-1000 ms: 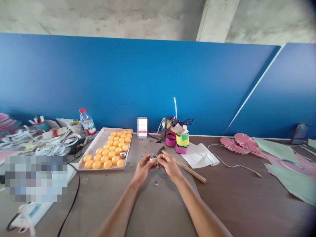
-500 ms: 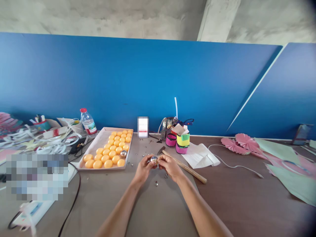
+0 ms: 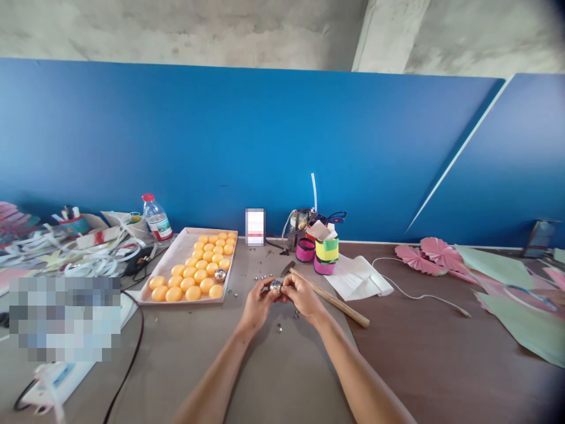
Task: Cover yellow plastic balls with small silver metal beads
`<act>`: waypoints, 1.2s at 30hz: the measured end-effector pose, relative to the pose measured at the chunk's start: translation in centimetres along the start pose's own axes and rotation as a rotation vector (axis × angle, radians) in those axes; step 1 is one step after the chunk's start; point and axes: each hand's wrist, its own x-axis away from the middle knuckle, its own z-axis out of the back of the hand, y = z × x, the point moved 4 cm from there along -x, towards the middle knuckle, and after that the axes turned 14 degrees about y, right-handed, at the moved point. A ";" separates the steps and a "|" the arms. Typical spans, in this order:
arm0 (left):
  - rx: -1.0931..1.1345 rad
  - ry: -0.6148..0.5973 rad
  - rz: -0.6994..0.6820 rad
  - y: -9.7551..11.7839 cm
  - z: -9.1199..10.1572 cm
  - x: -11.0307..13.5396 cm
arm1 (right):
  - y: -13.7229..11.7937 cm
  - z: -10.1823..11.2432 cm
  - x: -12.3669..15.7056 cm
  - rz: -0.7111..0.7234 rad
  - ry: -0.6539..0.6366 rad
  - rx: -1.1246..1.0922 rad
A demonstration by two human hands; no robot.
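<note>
My left hand and my right hand meet over the table's middle, both pinched round a small shiny silver ball. The left fingers cradle it from the left, the right fingertips press on it from the right. Small metal bits lie scattered on the table under and around the hands. To the left a shallow tray holds several orange balls and one silver ball. A wooden-handled hammer lies just behind my right hand.
Coloured tape-wrapped cups and a tool clutter stand at the back centre. A water bottle and paper strips lie at left, with a black cable. White paper and pink paper fans lie at right.
Both hands keep hold of the silver ball and have shifted very slightly; the fingers work round it. Nothing else has moved.
</note>
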 end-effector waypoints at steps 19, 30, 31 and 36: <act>0.401 -0.013 0.223 0.8 0.3 -0.3 | 0.5 0.4 0.6 0.381 -0.054 1.270; 0.416 -0.007 0.255 0.4 0.2 -0.3 | 0.0 0.3 0.5 0.423 -0.107 1.308; 0.415 -0.005 0.256 0.4 0.3 -0.4 | 0.0 0.3 0.5 0.434 -0.084 1.268; 0.418 0.008 0.250 0.3 0.4 -0.6 | -1.0 0.6 0.5 0.466 0.121 0.812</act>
